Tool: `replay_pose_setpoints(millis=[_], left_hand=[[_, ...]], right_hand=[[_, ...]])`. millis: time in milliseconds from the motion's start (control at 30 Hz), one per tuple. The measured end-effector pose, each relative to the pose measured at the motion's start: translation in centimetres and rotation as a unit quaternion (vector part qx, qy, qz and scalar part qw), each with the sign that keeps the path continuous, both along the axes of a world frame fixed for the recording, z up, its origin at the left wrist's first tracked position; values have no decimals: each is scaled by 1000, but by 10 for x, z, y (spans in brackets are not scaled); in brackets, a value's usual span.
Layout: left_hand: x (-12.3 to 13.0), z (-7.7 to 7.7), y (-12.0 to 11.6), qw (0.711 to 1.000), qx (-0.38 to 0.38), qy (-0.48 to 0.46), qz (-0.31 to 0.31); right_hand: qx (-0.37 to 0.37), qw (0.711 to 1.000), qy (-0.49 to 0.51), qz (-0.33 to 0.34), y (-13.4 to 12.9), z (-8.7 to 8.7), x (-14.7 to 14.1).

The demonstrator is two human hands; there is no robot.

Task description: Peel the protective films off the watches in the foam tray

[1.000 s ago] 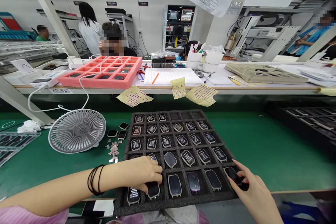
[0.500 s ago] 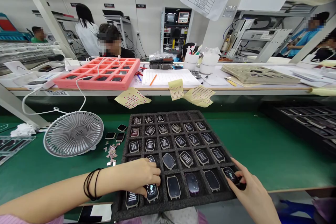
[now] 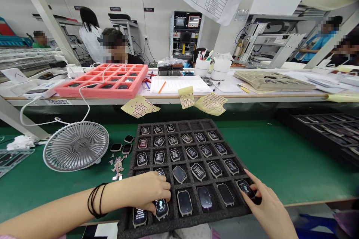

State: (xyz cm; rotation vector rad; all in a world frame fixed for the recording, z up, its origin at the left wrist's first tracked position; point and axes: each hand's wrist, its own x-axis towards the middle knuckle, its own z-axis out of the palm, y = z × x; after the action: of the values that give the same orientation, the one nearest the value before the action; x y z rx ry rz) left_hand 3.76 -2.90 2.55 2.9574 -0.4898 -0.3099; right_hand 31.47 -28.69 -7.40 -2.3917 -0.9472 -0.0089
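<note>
A black foam tray [image 3: 183,186] with square compartments lies in front of me, most of them holding a smartwatch body without a strap. My left hand [image 3: 154,191] reaches over the front left part and pinches a smartwatch [image 3: 161,208] with a lit dial, in the second compartment of the front row. At the front right corner, my right hand [image 3: 267,205] grips another lit smartwatch [image 3: 245,188] between thumb and fingers. Between them, the front row holds watches with dark screens, such as a purplish one [image 3: 205,198]. Many watches farther back show lines of white text. My left forearm hides part of the tray.
Left of the tray stand a grey fan [image 3: 77,145], loose watches [image 3: 127,148] and small pinkish pieces [image 3: 118,165]. Another black tray [image 3: 328,130] is at the right. A shelf above carries a pink foam tray [image 3: 134,91] and papers [image 3: 174,84]. Several people are beyond.
The view has shifted slightly. Both hands stay on the same watches with hardly any movement.
</note>
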Motion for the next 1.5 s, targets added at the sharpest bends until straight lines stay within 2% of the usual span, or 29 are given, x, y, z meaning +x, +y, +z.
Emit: replay_pose_setpoints(millis=[1133,1333,1500], left_hand=[[0,1,-1,1000,15,-8,3],[1,2,0,1000,3,17,19],[2,4,-1,1000,12,20,5]], right_hand=[[-19,999,-24,17,0,2,-2],[-10,1000,-9,7,0,1,-1],[-17,1000,-19,8,0,-1,0]])
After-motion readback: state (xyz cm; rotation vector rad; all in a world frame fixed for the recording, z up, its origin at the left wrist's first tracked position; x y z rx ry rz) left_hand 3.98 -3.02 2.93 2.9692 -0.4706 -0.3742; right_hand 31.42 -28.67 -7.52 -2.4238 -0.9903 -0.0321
